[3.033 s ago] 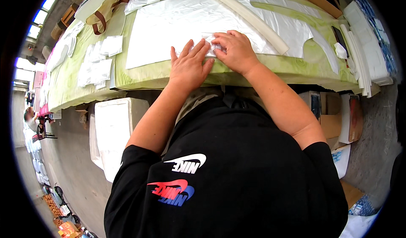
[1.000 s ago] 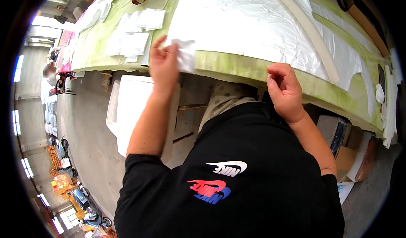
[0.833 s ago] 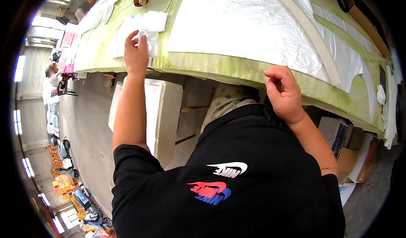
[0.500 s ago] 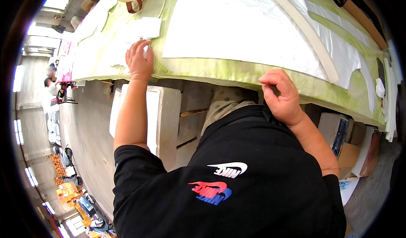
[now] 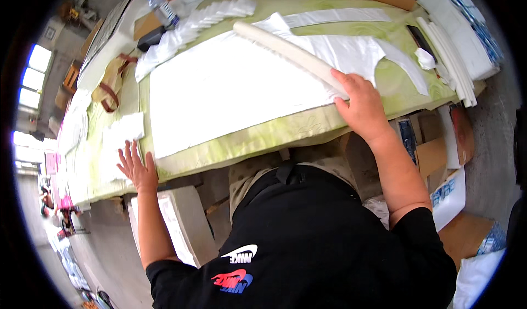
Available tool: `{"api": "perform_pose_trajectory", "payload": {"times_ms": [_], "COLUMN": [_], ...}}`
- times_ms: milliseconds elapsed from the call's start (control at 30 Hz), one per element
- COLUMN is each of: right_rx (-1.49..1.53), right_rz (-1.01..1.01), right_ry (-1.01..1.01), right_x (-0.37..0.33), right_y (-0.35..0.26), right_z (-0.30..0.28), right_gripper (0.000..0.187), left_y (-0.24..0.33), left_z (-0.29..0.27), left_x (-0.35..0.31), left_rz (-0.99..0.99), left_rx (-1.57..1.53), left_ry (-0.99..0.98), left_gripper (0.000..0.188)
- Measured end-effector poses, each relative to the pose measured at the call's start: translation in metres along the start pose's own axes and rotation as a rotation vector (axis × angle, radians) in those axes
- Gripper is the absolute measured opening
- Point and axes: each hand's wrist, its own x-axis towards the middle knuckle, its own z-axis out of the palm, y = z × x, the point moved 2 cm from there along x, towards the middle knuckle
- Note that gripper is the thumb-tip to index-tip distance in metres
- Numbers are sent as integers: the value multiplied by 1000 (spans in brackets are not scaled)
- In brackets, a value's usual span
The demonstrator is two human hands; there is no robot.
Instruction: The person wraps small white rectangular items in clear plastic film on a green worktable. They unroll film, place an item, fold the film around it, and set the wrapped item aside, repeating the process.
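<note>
Right hand (image 5: 361, 103), right of the frame's centre, has thumb and fingers closed on the lower end of a pale roll (image 5: 291, 57), which slants across white sheeting (image 5: 219, 97) mid-frame; left hand (image 5: 139, 171), at the frame's left, fingers spread apart, beside white packets (image 5: 127, 127) on the green-covered table (image 5: 247, 143)
</note>
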Motion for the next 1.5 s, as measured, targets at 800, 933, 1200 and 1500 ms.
{"api": "perform_pose_trajectory", "payload": {"times_ms": [800,933,1200,1500], "right_rx": [44,-157,-212,-260], "right_rz": [-140,-65,198,32], "right_ry": [362,178,-298,168], "right_x": [76,150,203,148], "right_y": [91,112,130,182], "right_z": [-2,37,64,19], "right_gripper": [35,42,48,46], "left_y": [364,364,362,364], "left_z": [-60,-61,-70,-65], "left_x": [60,62,61,60], "left_rz": [493,484,473,487], "left_rx": [-810,-832,-819,-810], "left_ry": [-324,-346,-358,-315], "left_gripper": [65,66,65,68]}}
